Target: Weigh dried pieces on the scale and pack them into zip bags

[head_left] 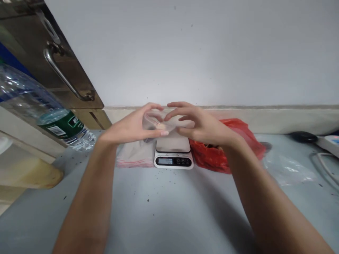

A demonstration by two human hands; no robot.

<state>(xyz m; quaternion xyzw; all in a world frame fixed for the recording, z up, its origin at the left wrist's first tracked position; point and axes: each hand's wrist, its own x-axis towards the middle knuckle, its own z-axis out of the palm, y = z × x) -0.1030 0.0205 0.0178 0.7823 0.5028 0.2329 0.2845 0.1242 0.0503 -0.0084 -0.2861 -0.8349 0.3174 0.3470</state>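
Both my hands are raised over a small digital kitchen scale (173, 157) whose display reads 0.0. Between them they pinch a small clear plastic bag (156, 123) with a small pale object inside. My left hand (134, 125) grips the bag's left side with thumb and fingers. On the bag's right side, my right hand (197, 125) has its fingers curled onto it. The scale's steel platform carries nothing.
A stack of clear zip bags with red strips (135, 157) lies left of the scale. A red plastic bag (229, 151) sits to its right, then a crumpled clear bag (287, 165). A large water bottle (45, 113) lies at far left. A power strip (328, 143) and cable are at far right.
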